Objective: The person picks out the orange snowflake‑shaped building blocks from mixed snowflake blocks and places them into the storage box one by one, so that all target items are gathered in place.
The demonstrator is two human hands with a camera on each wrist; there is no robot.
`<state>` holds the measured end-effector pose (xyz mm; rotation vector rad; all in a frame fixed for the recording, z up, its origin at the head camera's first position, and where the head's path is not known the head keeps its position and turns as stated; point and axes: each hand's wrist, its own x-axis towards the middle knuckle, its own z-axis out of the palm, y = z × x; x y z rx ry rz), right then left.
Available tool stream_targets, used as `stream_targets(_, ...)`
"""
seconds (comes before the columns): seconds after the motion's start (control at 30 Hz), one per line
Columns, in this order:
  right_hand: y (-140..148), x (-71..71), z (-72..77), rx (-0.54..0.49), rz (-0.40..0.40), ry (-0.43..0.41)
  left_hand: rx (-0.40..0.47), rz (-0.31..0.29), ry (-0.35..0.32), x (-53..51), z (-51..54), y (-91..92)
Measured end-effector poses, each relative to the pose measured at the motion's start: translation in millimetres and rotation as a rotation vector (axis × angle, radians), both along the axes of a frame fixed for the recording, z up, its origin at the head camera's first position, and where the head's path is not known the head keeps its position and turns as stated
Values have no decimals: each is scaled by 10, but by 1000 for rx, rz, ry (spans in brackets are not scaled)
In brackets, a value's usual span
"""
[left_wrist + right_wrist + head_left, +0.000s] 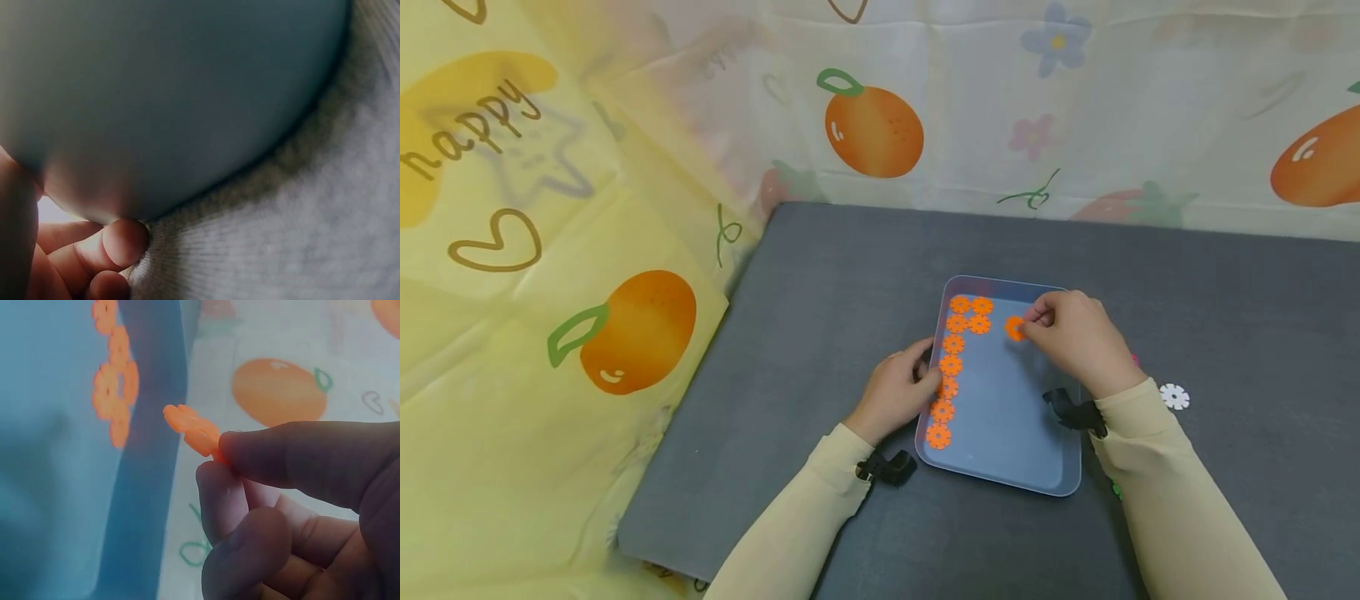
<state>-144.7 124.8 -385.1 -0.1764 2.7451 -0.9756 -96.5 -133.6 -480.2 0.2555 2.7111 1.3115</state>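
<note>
My right hand (1078, 337) pinches an orange notched plastic disc (197, 431) between thumb and fingertip, above the upper right part of a blue-grey tray (1015, 468). At the tray's left side, my left hand (895, 392) grips the rim, with the thumb over the edge. Its curled fingers (125, 244) show against the tray's outer wall in the left wrist view. Several orange discs (953, 343) form a column along the tray's left wall, and a short second column (981, 315) stands beside it at the far end. The left thumb partly covers one disc.
A white notched disc (1175, 397) lies on the grey table (835, 275), right of the tray. Bits of a green piece (1116, 490) and a pink piece (1135, 360) peek out beside the right arm. Patterned cloth (970, 100) hangs behind the table and on its left.
</note>
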Motion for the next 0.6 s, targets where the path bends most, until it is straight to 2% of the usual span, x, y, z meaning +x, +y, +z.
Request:
stream_targets(0.3, -203, -113, -172, -14, 38, -68, -27, -10, 19, 10, -10, 16)
stream_targets(0.6, -306, -201, -398, 7, 79, -77, -33, -4, 24, 15, -1, 12)
